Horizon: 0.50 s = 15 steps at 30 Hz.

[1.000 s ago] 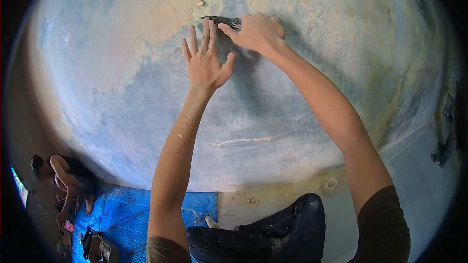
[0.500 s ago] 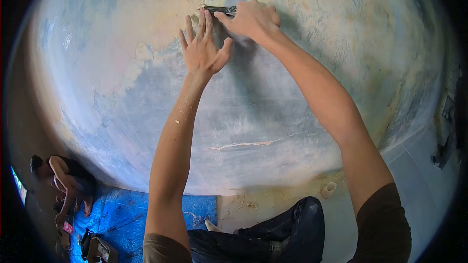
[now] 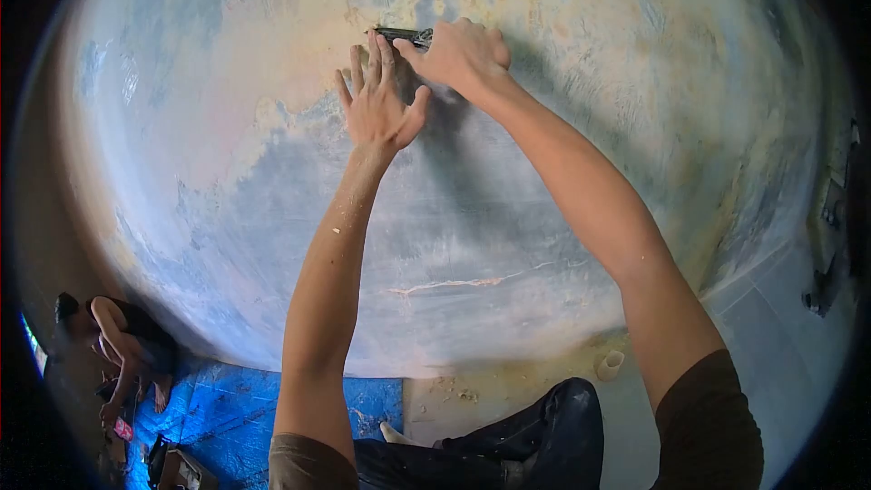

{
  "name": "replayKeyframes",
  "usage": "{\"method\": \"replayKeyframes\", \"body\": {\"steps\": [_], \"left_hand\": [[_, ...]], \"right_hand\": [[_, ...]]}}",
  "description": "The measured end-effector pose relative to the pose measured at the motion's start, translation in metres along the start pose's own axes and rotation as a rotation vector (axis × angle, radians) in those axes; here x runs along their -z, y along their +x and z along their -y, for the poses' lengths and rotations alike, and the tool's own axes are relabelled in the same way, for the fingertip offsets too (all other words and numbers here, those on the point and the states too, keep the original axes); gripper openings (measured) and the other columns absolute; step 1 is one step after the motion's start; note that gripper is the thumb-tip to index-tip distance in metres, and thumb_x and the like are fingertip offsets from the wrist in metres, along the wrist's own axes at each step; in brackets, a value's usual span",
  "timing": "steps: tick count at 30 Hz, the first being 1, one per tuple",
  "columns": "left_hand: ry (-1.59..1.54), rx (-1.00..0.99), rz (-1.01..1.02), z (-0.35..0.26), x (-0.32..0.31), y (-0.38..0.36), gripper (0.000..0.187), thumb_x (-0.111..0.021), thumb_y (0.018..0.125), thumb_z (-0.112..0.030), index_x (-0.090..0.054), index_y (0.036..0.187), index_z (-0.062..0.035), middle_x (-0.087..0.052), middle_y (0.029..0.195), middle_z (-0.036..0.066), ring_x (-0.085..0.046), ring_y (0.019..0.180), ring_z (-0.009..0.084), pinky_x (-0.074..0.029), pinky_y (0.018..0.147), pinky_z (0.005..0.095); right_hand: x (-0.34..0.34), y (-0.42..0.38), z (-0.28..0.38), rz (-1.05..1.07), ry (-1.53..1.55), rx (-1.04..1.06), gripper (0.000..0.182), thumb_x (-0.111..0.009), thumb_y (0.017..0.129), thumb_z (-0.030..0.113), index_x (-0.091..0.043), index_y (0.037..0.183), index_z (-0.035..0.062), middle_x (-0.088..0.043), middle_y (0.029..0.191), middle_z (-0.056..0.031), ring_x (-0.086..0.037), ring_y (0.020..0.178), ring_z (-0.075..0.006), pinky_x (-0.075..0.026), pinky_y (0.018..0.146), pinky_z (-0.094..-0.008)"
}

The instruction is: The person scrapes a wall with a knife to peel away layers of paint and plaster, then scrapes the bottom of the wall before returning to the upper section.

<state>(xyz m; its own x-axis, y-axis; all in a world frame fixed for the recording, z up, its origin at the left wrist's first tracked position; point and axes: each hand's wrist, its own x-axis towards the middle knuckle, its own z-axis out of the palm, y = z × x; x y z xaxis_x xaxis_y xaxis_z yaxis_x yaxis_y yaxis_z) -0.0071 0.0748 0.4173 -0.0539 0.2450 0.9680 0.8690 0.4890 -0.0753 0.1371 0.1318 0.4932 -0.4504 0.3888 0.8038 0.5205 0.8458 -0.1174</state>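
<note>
A large wall painted in mottled blue, pink and ochre fills the view. My left hand lies against it with fingers spread, its fingertips touching the dark blade end of a scraper-like tool. Just to the right, my right hand is wrapped round the tool's other end and presses it near the wall. Pale specks stick to my left forearm. Lower down, a thin pale crack runs across the paint.
At the lower left another person crouches on a blue tarp, beside an open box. A small cup and crumbs are on the floor near my bent legs.
Both hands and the tool have moved slightly down in the view; my right hand has also shifted a little left. The wall too appears slightly lower.
</note>
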Motion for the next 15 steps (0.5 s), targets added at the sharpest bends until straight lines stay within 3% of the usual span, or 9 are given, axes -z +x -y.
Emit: {"method": "replayKeyframes", "body": {"steps": [11, 15], "left_hand": [[0.059, -0.043, -0.012, 0.009, -0.001, 0.004, 0.093, -0.049, 0.085, -0.051, -0.012, 0.16, -0.0095, -0.016, 0.166, 0.007, -0.012, 0.153, 0.0308, -0.001, 0.123, 0.0557], [0.103, -0.032, -0.016, 0.013, 0.002, 0.028, 0.09, -0.043, 0.09, -0.059, -0.012, 0.16, -0.0115, -0.017, 0.166, 0.005, -0.011, 0.153, 0.03, 0.001, 0.122, 0.0558]], "right_hand": [[-0.004, 0.005, 0.0, -0.014, 0.001, -0.002, 0.061, -0.054, 0.089, 0.064, -0.077, 0.087, 0.0079, -0.074, 0.08, -0.0109, -0.073, 0.075, -0.0261, -0.054, 0.057, -0.04], [-0.003, 0.02, 0.006, -0.043, 0.044, -0.031, 0.061, -0.054, 0.089, 0.065, -0.077, 0.092, 0.0083, -0.074, 0.085, -0.0116, -0.074, 0.082, -0.0266, -0.055, 0.062, -0.0406]]}}
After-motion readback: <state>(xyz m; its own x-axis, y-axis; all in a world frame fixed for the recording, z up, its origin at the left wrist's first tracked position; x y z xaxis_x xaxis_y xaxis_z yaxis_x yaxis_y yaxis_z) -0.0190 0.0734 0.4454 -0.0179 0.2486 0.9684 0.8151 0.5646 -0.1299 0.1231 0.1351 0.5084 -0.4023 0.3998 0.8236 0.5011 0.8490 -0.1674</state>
